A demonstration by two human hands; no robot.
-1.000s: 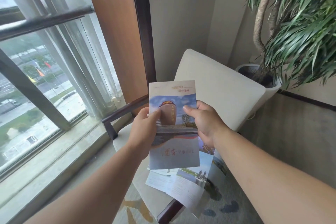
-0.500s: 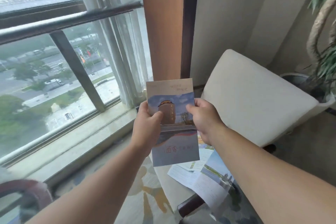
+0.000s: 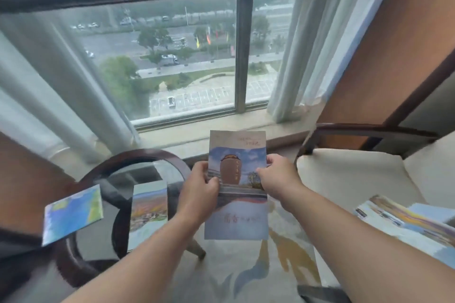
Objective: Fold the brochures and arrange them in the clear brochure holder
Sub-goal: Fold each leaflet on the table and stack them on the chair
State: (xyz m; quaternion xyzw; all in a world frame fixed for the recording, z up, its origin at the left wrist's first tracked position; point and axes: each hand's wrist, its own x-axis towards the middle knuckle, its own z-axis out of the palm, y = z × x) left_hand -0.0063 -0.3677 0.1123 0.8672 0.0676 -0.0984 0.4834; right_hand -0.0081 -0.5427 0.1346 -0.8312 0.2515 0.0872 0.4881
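Upright folded brochure, blue-sky cover, gripped

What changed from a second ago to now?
The person turned left: the folded brochure moved from above the cream chair to beside the round glass table, facing the window. The left hand and right hand still pinch its sides as before.

blue-and-brown brochure (white chair)
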